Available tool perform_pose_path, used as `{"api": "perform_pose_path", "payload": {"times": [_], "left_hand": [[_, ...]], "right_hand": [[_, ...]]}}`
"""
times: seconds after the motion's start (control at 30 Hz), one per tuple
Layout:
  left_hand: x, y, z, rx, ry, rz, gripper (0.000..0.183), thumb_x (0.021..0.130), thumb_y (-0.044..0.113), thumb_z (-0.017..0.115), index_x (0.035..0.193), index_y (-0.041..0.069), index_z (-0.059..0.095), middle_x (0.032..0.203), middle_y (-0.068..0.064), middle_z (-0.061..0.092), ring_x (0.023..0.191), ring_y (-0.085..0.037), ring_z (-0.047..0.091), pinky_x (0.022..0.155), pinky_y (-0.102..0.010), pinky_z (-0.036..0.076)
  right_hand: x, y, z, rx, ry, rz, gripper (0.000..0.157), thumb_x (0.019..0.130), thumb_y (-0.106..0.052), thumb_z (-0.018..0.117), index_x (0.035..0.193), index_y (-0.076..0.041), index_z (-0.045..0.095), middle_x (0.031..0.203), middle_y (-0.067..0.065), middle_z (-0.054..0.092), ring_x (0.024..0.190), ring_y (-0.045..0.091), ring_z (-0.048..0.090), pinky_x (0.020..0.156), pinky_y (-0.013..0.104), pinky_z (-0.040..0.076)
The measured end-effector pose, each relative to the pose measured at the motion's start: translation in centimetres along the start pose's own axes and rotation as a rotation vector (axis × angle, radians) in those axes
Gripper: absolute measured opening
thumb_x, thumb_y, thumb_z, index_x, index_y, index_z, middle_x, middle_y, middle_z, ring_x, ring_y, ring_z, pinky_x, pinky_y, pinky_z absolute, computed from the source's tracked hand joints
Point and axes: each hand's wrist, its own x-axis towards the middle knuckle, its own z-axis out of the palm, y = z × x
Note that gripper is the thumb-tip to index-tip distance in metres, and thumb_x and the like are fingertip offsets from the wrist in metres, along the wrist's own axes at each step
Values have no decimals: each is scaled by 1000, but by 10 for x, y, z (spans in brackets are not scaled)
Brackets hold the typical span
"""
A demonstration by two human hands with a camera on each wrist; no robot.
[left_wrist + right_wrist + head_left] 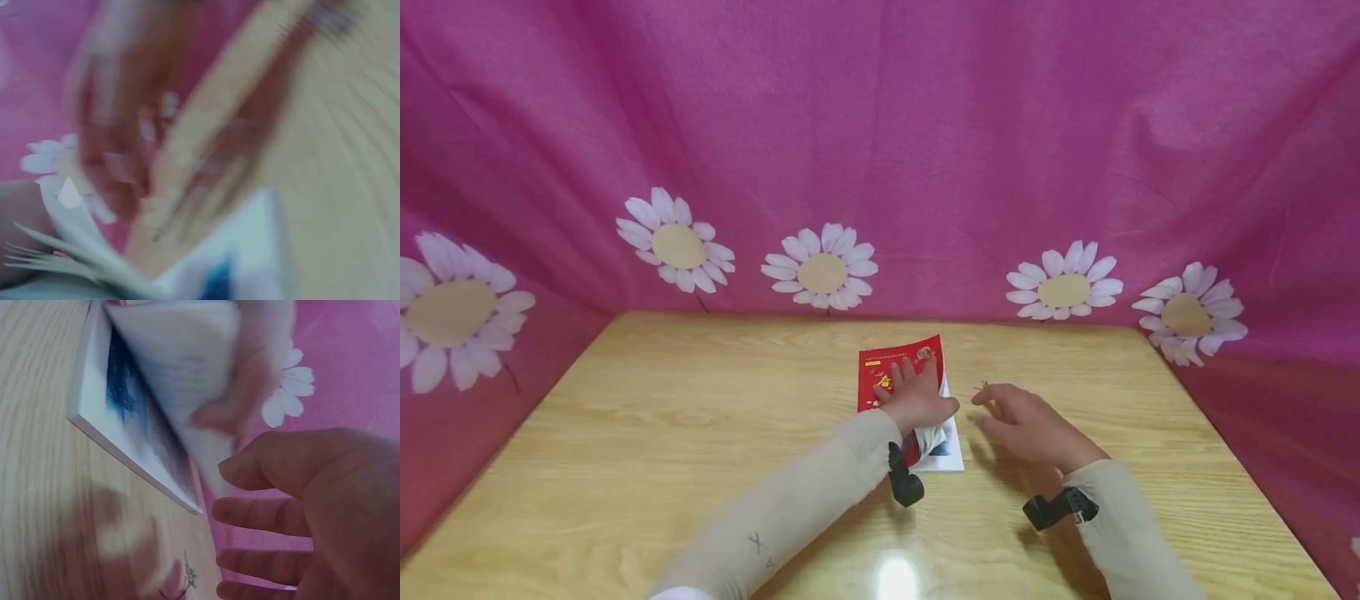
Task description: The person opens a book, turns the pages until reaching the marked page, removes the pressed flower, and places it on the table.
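A book with a red cover [880,367] lies on the table, its cover and some pages lifted and curled at the right side. My left hand [917,400] spreads its fingers over that cover, with its thumb [234,403] against a white page in the right wrist view. Below the raised leaves, a white page with a dark blue picture [125,387] shows. To the right of the book hovers my right hand [1030,425], fingers loosely bent and apart, nothing between them. Just by its fingertips is a small, thin sprig-like thing [189,575].
The wooden table [700,433] ends at a pink cloth [940,167] printed with white daisies, which hangs at the back and both sides. Each wrist wears a black camera on a strap. In the left wrist view the right hand is blurred.
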Motion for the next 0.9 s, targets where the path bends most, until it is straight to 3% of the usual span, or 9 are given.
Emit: {"api": "perform_pose_path", "payload": {"times": [0.23,0.43,0.6,0.7,0.8,0.9], "left_hand": [[0,15,29,267,53,-44,87,85,42,63,156,19,17,160,-18,7,146,-40,0,109,-70,3],[2,25,38,268,61,-81,92,83,51,65,155,18,20,161,-18,5,146,-40,-3,108,-70,1],[0,21,27,165,48,-107,86,86,58,56,154,17,24,160,-18,8,146,-40,-2,108,-70,0],[-3,16,14,80,24,-80,77,89,57,52,152,17,32,160,-19,11,146,-39,0,108,-70,0],[-9,6,1,94,-26,16,75,88,56,56,150,19,36,160,-18,13,146,-39,3,108,-70,2],[-17,-7,-15,224,-86,127,86,81,58,66,152,23,33,160,-15,12,146,-39,3,109,-69,2]], "right_hand": [[-4,-1,-9,-22,4,22,28,94,-14,58,120,-5,60,131,18,57,126,40,48,102,58,38],[-8,-3,-17,-47,42,-11,27,93,-9,56,119,-5,62,131,20,56,125,41,48,102,58,37],[-6,-6,-15,-42,31,-8,31,94,-15,57,124,-5,59,132,17,56,126,40,47,102,59,37],[-4,-8,-13,-32,51,5,34,94,-18,60,126,-6,58,130,15,57,125,39,48,102,58,38],[-1,-9,-8,-9,67,-13,38,93,-21,63,128,-7,56,130,15,57,125,39,49,101,58,38],[2,-12,0,24,58,-25,47,90,-26,68,131,-9,52,134,14,54,128,37,46,102,59,38]]}}
